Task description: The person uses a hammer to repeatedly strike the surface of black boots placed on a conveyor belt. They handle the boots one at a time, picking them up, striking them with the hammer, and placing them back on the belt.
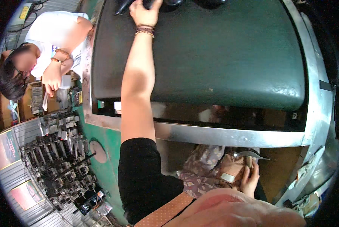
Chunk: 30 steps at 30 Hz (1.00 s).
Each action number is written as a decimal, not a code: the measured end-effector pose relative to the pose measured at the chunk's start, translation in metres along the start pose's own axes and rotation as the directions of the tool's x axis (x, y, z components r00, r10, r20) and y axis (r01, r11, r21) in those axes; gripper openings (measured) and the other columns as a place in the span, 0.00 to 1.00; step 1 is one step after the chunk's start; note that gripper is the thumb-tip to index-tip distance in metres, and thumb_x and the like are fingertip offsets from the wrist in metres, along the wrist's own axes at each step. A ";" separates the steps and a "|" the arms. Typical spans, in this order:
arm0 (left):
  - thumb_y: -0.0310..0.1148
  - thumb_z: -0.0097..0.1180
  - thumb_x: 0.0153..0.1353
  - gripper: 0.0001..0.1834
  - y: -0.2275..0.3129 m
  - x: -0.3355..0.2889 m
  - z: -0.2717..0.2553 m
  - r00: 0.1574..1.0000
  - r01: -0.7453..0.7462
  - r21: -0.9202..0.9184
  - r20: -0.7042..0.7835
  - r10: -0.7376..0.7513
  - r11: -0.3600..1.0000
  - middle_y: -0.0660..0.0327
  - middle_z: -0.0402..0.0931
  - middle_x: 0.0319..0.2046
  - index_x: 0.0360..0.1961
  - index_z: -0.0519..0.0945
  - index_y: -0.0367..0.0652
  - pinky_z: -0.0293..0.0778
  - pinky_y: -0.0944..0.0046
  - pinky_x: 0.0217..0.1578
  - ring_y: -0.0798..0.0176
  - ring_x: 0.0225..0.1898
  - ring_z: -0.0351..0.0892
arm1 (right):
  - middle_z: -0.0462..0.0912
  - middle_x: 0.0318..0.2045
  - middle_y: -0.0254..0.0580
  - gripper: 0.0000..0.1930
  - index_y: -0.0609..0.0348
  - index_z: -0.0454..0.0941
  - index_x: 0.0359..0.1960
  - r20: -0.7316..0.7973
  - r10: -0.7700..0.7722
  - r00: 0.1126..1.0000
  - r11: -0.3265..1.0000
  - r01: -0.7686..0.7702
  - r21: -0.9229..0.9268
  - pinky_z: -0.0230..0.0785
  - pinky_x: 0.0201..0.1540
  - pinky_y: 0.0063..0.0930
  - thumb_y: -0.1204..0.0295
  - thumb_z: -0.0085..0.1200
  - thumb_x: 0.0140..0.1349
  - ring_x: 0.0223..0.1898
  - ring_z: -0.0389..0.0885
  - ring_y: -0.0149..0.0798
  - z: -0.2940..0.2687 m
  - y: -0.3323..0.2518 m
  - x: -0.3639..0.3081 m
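Note:
My left arm stretches forward over a dark green belt [222,56]. At the top edge, my left hand [145,14] has its thumb and fingers on either side of a glossy black rounded piece [148,3], partly cut off by the frame. More such black pieces [211,3] lie to its right, and one with a narrow end [123,6] to its left. Low at the right, close to my body, my right hand [250,179] is closed around a short pale handle-like thing [249,162]. A curved metal strip with a dark tip [254,153] shows just above the fingers; whether they join, I cannot tell.
A metal frame [222,135] borders the belt on its near and right sides. Patterned cloth [203,162] and a brown pouch-like piece [230,168] lie by my right hand. At left stands a rack of metal parts [59,159]; beyond it, a person in white [52,30] leans on the frame.

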<state>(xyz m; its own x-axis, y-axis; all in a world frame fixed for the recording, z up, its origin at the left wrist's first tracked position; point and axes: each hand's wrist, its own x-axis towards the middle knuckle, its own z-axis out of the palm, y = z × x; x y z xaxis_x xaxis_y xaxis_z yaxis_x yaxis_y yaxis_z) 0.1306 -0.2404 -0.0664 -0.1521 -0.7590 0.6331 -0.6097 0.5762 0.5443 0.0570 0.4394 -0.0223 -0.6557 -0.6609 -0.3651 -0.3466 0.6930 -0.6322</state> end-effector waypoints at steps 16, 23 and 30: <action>0.30 0.43 0.61 0.24 0.054 -0.024 0.014 0.980 -0.181 0.738 0.190 0.058 0.650 0.27 0.74 0.46 0.57 0.72 0.29 0.78 0.41 0.43 0.35 0.48 0.79 | 0.82 0.38 0.60 0.15 0.63 0.70 0.54 -0.091 -0.125 0.988 0.992 0.125 0.001 0.73 0.42 0.41 0.70 0.47 0.69 0.38 0.83 0.56 0.011 0.002 0.020; 0.29 0.46 0.58 0.20 0.064 -0.082 -0.060 0.971 -0.228 0.708 0.218 0.101 0.669 0.41 0.79 0.34 0.50 0.75 0.30 0.80 0.53 0.31 0.47 0.32 0.82 | 0.82 0.39 0.55 0.15 0.64 0.69 0.54 -0.106 -0.194 0.975 0.981 0.193 -0.018 0.71 0.42 0.35 0.69 0.47 0.69 0.38 0.81 0.41 0.013 0.020 0.028; 0.25 0.53 0.53 0.13 0.110 -0.139 -0.169 0.928 -0.147 0.458 0.370 -0.037 0.877 0.40 0.78 0.34 0.41 0.73 0.33 0.81 0.51 0.35 0.42 0.33 0.83 | 0.82 0.38 0.62 0.17 0.62 0.70 0.54 -0.119 -0.248 0.962 0.968 0.251 0.012 0.74 0.40 0.44 0.66 0.48 0.69 0.41 0.83 0.60 0.016 0.038 0.036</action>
<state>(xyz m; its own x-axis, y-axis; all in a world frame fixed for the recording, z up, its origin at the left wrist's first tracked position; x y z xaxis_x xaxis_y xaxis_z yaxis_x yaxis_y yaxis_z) 0.2161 -0.0204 -0.0012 -0.4064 -0.8381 0.3638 -0.8683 0.4782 0.1318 0.0314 0.4369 -0.0705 -0.6246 -0.7727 -0.1131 -0.4919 0.5018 -0.7115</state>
